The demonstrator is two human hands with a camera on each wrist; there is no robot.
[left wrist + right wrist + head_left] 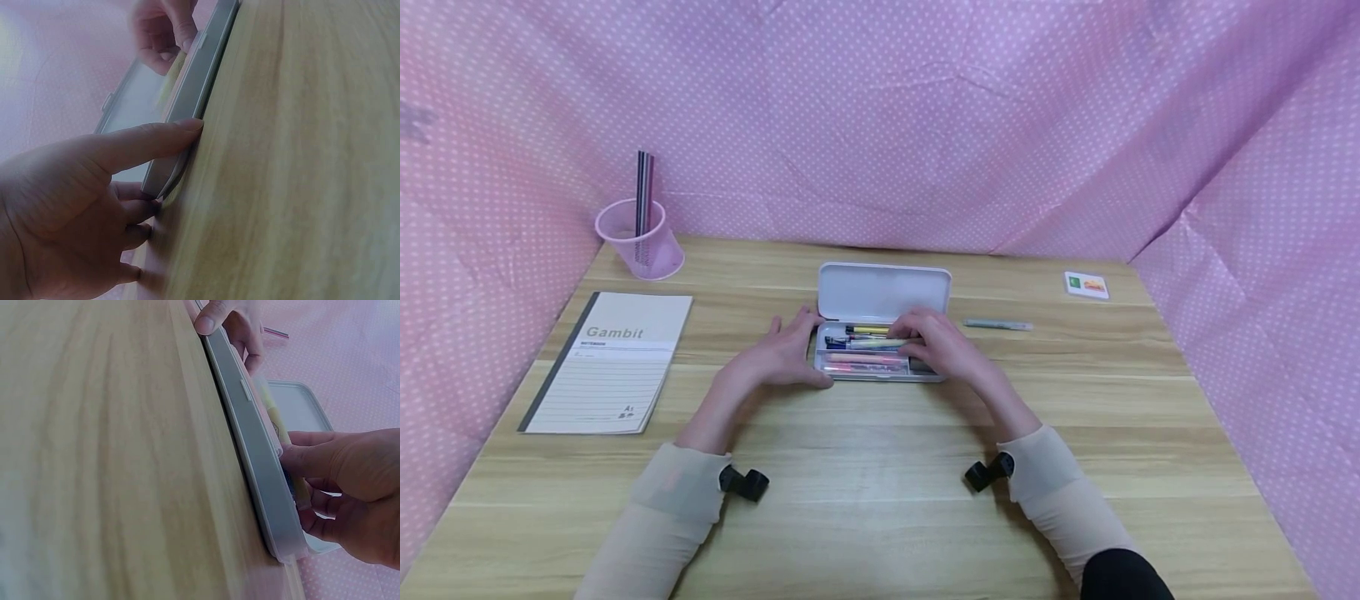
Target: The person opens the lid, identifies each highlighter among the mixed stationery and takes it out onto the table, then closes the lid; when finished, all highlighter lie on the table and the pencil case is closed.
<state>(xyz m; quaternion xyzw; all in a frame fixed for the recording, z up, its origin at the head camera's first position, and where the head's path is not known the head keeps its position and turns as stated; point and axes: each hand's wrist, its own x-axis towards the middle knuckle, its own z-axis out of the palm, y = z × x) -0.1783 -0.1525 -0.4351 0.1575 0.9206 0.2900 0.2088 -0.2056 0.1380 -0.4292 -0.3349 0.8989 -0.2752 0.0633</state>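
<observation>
Pinched the yellow pen (pixel 883 342) in the right hand (pixel 938 344), at the open pencil case (pixel 883 292) on the counter (pixel 865 500)! Braced the case with an outspread left hand (pixel 779 353); probably needed light, level handling.

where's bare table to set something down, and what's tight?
Bare: tabletop in front of the pencil case, between the left sleeve and right sleeve; also right of the right sleeve, in front of the pen and small white item. Tight: the case, with left hand and right hand at it; back-left corner, pink cup behind notebook.
</observation>
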